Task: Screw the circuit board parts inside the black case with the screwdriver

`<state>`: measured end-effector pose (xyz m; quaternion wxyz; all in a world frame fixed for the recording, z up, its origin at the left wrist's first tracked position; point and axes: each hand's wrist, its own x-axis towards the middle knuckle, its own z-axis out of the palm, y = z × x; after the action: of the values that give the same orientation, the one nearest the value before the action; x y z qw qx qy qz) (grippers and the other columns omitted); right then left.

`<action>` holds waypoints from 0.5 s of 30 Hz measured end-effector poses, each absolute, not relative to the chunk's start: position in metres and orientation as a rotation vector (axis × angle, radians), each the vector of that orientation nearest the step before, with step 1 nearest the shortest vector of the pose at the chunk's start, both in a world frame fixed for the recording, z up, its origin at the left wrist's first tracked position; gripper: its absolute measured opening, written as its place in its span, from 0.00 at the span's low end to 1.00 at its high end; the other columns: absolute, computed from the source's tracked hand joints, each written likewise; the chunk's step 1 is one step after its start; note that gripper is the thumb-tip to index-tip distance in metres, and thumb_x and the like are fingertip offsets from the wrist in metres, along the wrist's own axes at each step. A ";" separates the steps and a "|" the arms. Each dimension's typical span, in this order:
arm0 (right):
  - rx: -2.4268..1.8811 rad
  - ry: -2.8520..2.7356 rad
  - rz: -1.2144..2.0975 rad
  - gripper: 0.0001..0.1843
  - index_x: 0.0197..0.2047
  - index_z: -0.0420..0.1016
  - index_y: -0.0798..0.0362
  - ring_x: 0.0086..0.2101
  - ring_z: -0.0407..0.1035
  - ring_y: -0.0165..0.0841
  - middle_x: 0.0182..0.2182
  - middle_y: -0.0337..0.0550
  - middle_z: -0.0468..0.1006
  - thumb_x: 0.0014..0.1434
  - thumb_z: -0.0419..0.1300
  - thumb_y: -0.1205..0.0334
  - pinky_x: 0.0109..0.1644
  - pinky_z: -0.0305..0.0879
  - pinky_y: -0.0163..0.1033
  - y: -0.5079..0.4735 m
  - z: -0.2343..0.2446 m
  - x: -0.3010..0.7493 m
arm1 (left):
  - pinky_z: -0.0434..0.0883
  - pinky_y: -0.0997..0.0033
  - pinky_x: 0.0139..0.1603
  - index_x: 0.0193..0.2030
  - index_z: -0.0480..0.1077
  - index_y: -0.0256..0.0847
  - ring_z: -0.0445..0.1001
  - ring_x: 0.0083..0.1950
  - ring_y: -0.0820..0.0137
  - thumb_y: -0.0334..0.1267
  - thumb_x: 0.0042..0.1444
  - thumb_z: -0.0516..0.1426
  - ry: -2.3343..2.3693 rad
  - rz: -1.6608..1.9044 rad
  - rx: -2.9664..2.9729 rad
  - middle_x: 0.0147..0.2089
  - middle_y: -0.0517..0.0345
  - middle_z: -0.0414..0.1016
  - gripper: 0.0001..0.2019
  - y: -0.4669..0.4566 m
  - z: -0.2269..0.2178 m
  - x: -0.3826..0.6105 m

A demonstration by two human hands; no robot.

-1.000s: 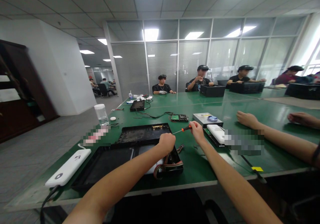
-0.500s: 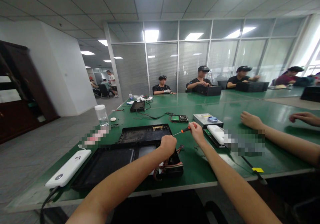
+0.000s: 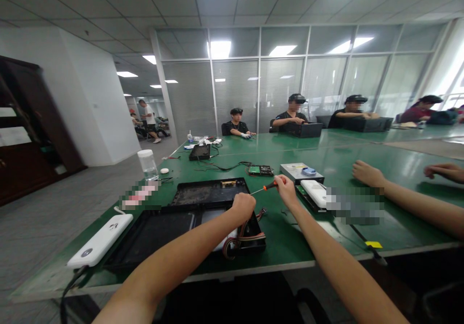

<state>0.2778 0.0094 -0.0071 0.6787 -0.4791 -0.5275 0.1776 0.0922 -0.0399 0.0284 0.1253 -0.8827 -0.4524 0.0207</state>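
Head view shows a screwdriver (image 3: 270, 186) above a green table (image 3: 282, 242), partition (image 3: 235, 87) beyond.

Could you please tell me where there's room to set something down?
Bare table shows between the ribbon cable and right forearm, and between the drive and far box. On the left it's crowded: case, bottle, white pack.

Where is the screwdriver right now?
In the head view, just right of centre, the screwdriver is in the right hand, its shaft pointing toward the left hand.
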 end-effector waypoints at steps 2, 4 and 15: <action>-1.069 -1.176 0.416 0.16 0.23 0.64 0.54 0.16 0.51 0.25 0.14 0.33 0.59 0.49 0.53 0.48 0.18 0.47 0.31 0.010 -0.008 0.278 | 0.70 0.61 0.39 0.35 0.70 0.31 0.72 0.41 0.59 0.26 0.49 0.54 -1.273 0.076 -2.574 0.36 0.42 0.72 0.07 -0.041 0.027 0.093; -1.067 -1.176 0.441 0.16 0.23 0.63 0.54 0.15 0.50 0.25 0.14 0.32 0.57 0.49 0.53 0.48 0.17 0.46 0.31 0.010 -0.008 0.278 | 0.70 0.61 0.38 0.35 0.71 0.32 0.72 0.40 0.59 0.26 0.49 0.54 -1.242 0.101 -2.579 0.36 0.42 0.72 0.06 -0.042 0.027 0.093; -1.066 -1.183 0.458 0.17 0.21 0.63 0.53 0.15 0.51 0.25 0.13 0.31 0.57 0.48 0.53 0.48 0.17 0.46 0.31 0.006 -0.005 0.276 | 0.69 0.68 0.41 0.36 0.70 0.31 0.72 0.40 0.62 0.26 0.48 0.53 -1.249 0.098 -2.634 0.35 0.42 0.72 0.08 -0.035 0.051 0.079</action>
<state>0.2764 0.0060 -0.0050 0.6760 -0.4740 -0.5262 0.2037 0.0791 -0.0349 0.0512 0.1120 -0.8973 -0.4256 0.0333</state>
